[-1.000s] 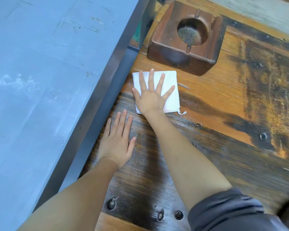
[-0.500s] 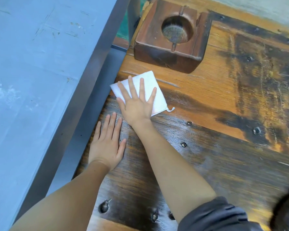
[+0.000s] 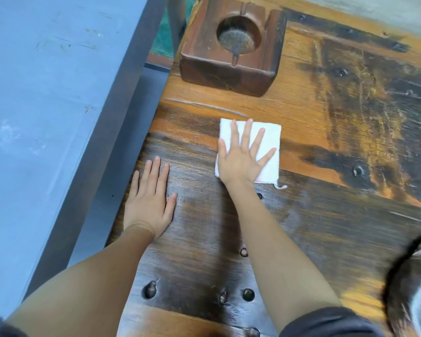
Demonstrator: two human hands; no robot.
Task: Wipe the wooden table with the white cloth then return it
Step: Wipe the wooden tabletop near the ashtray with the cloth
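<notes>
A folded white cloth [image 3: 267,139] lies flat on the worn wooden table [image 3: 326,215], a little in front of the wooden ashtray block. My right hand [image 3: 243,159] presses down on the cloth with fingers spread, covering its left and middle part. A loose thread sticks out at the cloth's near right corner. My left hand [image 3: 148,200] rests flat on the dark wood near the table's left edge, fingers together, holding nothing.
A square wooden ashtray [image 3: 231,45] with a round hollow stands at the table's far left corner. A grey-blue surface [image 3: 46,105] with a dark rim runs along the left side. A dark, blurred round shape [image 3: 413,288] fills the near right corner.
My right hand has slid the cloth to the right, away from the table's left edge, and squared it up. The left hand stays flat in the same spot.
</notes>
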